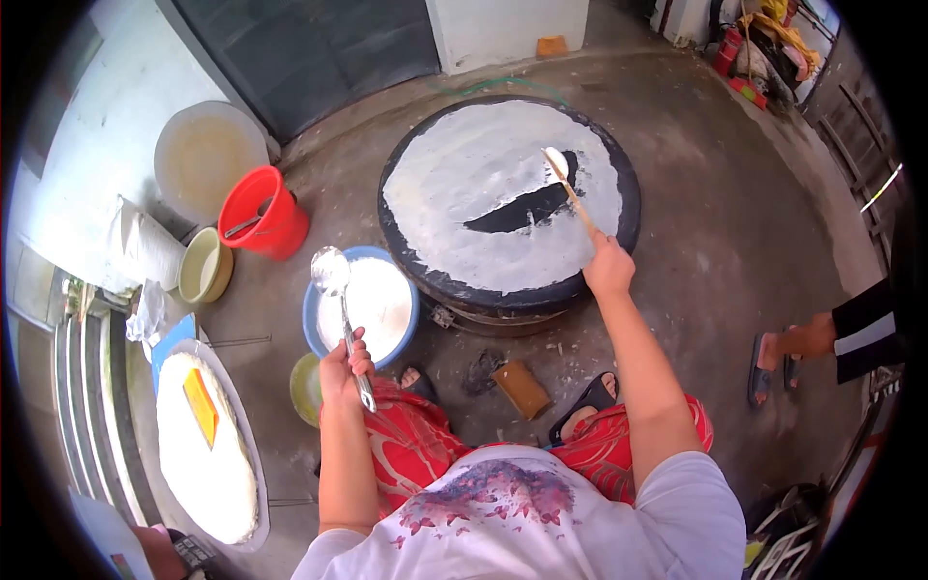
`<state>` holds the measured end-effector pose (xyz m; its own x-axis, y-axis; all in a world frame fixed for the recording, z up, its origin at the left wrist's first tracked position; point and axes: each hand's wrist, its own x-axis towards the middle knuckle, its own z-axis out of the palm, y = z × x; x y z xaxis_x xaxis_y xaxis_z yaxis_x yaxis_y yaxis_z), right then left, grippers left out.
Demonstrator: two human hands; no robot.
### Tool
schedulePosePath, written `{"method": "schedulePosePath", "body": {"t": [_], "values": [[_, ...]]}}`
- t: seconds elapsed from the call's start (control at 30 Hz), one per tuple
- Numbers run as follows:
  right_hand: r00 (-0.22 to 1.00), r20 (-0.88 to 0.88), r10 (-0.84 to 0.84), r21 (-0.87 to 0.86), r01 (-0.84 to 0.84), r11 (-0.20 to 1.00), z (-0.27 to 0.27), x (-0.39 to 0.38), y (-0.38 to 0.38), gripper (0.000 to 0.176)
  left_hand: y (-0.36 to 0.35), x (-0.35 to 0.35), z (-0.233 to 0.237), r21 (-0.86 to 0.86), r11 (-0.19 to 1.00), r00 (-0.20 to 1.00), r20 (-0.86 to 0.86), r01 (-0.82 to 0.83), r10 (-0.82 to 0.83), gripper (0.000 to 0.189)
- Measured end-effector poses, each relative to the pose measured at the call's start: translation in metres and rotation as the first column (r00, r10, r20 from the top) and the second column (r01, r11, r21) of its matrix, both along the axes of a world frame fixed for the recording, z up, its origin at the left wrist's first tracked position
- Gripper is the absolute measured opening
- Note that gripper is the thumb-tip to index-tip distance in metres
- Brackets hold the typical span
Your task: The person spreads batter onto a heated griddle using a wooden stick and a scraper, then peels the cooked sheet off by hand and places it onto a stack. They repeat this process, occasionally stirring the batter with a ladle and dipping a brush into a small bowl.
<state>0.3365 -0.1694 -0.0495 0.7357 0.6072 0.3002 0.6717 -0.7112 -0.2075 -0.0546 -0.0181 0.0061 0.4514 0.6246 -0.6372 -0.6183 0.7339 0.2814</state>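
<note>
My left hand (346,371) is closed around the handle of a metal ladle (331,273), whose wet bowl hangs over the left rim of a blue basin (414,324) of white batter (377,298). In my right hand (610,266) is a wooden-handled spreader (570,196). Its white-coated head rests on a large round black griddle (631,193). White batter (454,159) covers most of the griddle in a thin layer. A dark uncovered patch (522,212) shows right of the middle, beside the spreader.
Left stand a red bucket (280,227), a yellow-green basin (211,271) and a round tray (208,159). A yellow scraper (201,406) lies on a white stack (208,483). A brown block (522,390) is between my feet. At right is another person's leg (807,338).
</note>
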Motion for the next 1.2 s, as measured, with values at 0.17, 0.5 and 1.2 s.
{"method": "schedulePosePath", "body": {"t": [0.17, 0.5, 1.2], "values": [[0.964, -0.205, 0.168, 0.183, -0.13, 0.974, 0.004, -0.048, -0.005, 0.041, 0.002, 0.002, 0.002, -0.003, 1.0, 1.0, 0.007, -0.025, 0.025, 0.029], [0.981, -0.158, -0.114, -0.014, 0.114, 0.993, 0.016, 0.014, -0.021, 0.036, 0.003, 0.005, -0.003, -0.011, 1.0, 1.0, 0.012, -0.018, 0.018, 0.029], [0.699, -0.7, 0.148, 0.416, 0.23, 0.88, -0.038, 0.127, -0.063, 0.026, 0.0, 0.014, -0.001, -0.015, 1.0, 0.999, -0.039, -0.019, 0.018, 0.03]]}}
